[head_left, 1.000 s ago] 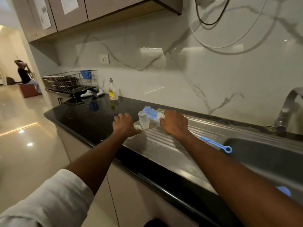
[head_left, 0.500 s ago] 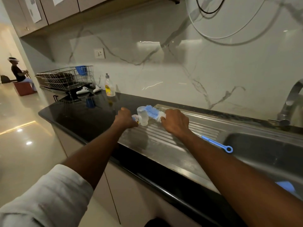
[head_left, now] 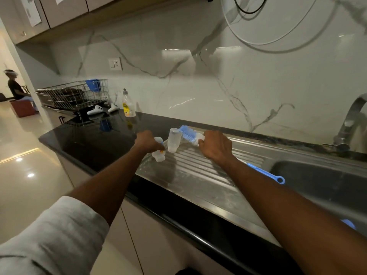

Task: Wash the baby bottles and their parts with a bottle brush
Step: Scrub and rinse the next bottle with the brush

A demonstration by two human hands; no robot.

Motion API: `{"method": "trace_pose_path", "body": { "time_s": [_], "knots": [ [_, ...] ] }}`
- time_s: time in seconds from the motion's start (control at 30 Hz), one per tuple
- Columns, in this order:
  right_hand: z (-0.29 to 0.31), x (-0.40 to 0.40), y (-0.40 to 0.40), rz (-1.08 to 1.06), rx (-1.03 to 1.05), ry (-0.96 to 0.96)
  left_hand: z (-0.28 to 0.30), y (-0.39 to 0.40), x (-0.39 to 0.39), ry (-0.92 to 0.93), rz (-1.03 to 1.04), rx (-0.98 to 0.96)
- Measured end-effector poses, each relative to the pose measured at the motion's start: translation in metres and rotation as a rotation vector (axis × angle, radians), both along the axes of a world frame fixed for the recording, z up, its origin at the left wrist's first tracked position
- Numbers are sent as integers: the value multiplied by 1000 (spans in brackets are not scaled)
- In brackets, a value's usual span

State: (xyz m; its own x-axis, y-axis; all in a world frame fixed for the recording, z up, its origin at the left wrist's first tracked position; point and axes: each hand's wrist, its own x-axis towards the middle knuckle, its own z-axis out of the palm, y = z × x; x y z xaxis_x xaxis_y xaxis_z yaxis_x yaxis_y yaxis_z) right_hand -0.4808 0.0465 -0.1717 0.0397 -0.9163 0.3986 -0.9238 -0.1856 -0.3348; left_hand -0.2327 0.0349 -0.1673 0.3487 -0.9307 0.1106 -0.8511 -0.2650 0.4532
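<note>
Arms outstretched over drainboard (head_left: 198, 171); left hand (head_left: 146, 140) grips small bottle (head_left: 158, 153); right hand (head_left: 216, 146) grips bottle brush (head_left: 187, 133).

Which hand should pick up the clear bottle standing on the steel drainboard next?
Left, probably. The left hand grips only a small clear bottle part beside the clear bottle; the right hand holds the blue bottle brush.

drainboard (head_left: 198, 171): open ribbed steel toward the front edge | far left corner: two bottles (head_left: 174, 140) and brush head (head_left: 187, 133) crowd it, both hands there | brush handle (head_left: 266, 173) lies across right side toward sink (head_left: 317, 175) | black counter (head_left: 89, 139): open up to soap bottle (head_left: 128, 106) and dish rack (head_left: 73, 96)
</note>
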Motion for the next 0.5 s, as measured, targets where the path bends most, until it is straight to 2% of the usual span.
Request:
{"method": "trace_pose_path", "body": {
  "time_s": [0.3,0.5],
  "knots": [
    [6,14,-16,-42,11,-49,-2,-14,3,-4,-33,7],
    [-8,11,-17,-58,107,67,-7,-23,3,-26,-56,-31]
  ]
}}
